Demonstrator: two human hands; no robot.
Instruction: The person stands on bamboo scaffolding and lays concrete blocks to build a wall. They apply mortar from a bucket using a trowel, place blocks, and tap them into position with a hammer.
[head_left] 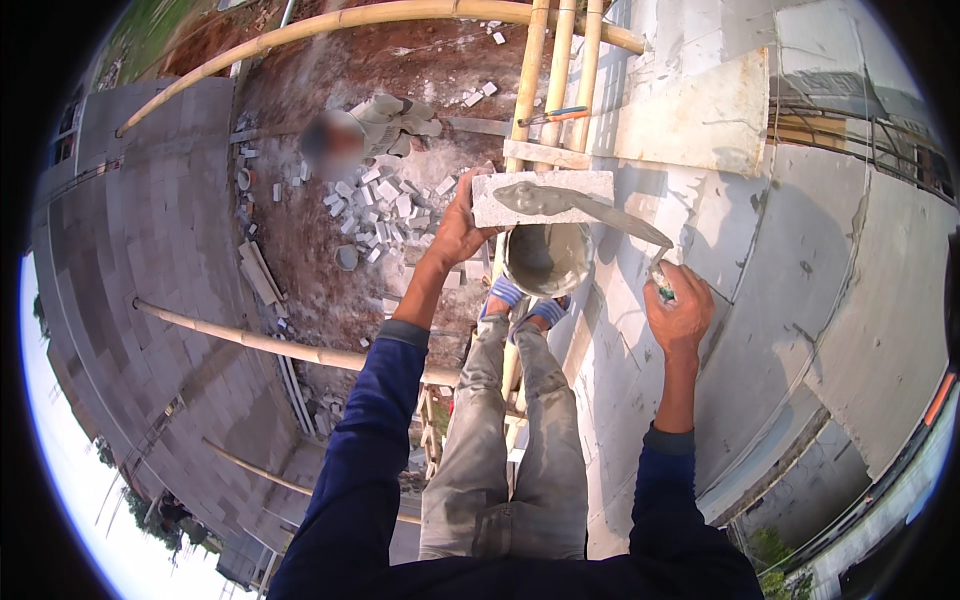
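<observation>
My left hand point(461, 222) grips the left end of a pale grey block point(590, 186), held level above a bucket. Wet grey mortar point(530, 198) lies along the block's upper face. My right hand point(680, 306) is closed around the handle of a trowel point(625, 222), whose mortar-smeared blade reaches left onto the block. Beneath the block stands the round bucket point(548, 262), with grey mortar coating its inside; the block hides part of its far rim. My feet in blue striped footwear are just on the near side of the bucket.
Bamboo poles point(532, 75) form a scaffold around me, over a drop to reddish ground. Below, a person point(385, 128) is near a heap of broken blocks point(390, 205). A pale wall point(800, 260) rises at right; an orange-handled tool point(555, 115) lies across the poles.
</observation>
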